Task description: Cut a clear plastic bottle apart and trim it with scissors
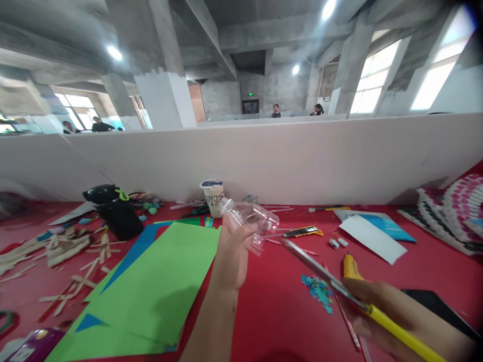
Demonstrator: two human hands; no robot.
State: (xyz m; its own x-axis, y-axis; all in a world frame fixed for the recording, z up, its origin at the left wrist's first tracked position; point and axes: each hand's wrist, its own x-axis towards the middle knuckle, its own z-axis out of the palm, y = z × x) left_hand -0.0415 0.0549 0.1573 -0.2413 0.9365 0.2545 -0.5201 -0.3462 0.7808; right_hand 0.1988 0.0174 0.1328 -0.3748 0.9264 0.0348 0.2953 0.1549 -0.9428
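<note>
My left hand [238, 246] is closed around a clear plastic bottle [266, 219], held above the red table with its white neck tilted up to the left. My right hand [396, 306], at the lower right, is blurred. It grips a tool with a long narrow metal blade [320, 271] and a yellow handle; blur hides its exact kind. The blade tip points toward the bottle but stays apart from it. Under the blade lie small blue-green star pieces [317, 292]. A yellow glue gun [350, 266] lies just behind my right hand.
Green paper sheets [158, 286] lie left of my forearm, with wooden sticks [79, 281] and a black bottle [118, 216] beyond. Farther back are a paper cup [213, 198], a utility knife [304, 232] and a white card [373, 238]. A low white partition [264, 161] closes the table's rear.
</note>
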